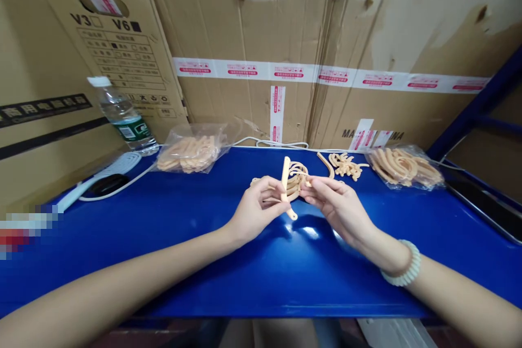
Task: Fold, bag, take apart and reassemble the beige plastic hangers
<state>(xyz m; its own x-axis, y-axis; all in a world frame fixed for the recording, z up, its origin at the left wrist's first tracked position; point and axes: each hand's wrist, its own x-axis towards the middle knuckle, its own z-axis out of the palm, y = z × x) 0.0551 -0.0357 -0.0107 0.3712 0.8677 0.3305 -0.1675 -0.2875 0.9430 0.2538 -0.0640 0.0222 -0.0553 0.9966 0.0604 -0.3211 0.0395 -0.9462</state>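
Note:
My left hand (259, 207) is closed on a pale cream strip (286, 171), pinched between thumb and fingers. The strip stands nearly upright above the table, with a small hole near its lower end. Just to its right, my right hand (340, 205) has thumb and fingertips pressed together on a small pale piece (309, 184), too small to make out. Behind both hands lie several curved, cream-coloured pieces (299, 167), partly hidden by the fingers. A beaded bracelet (411, 266) circles my right wrist.
Loose curved pieces (346, 166) lie at the back right of the blue table (285, 283). Clear bags of similar pieces stand left (191, 152) and right (405, 166). A water bottle (126, 119), a white cable (281, 144) and a dark flat device (485, 204) are near the edges; cardboard (244, 27) walls the back.

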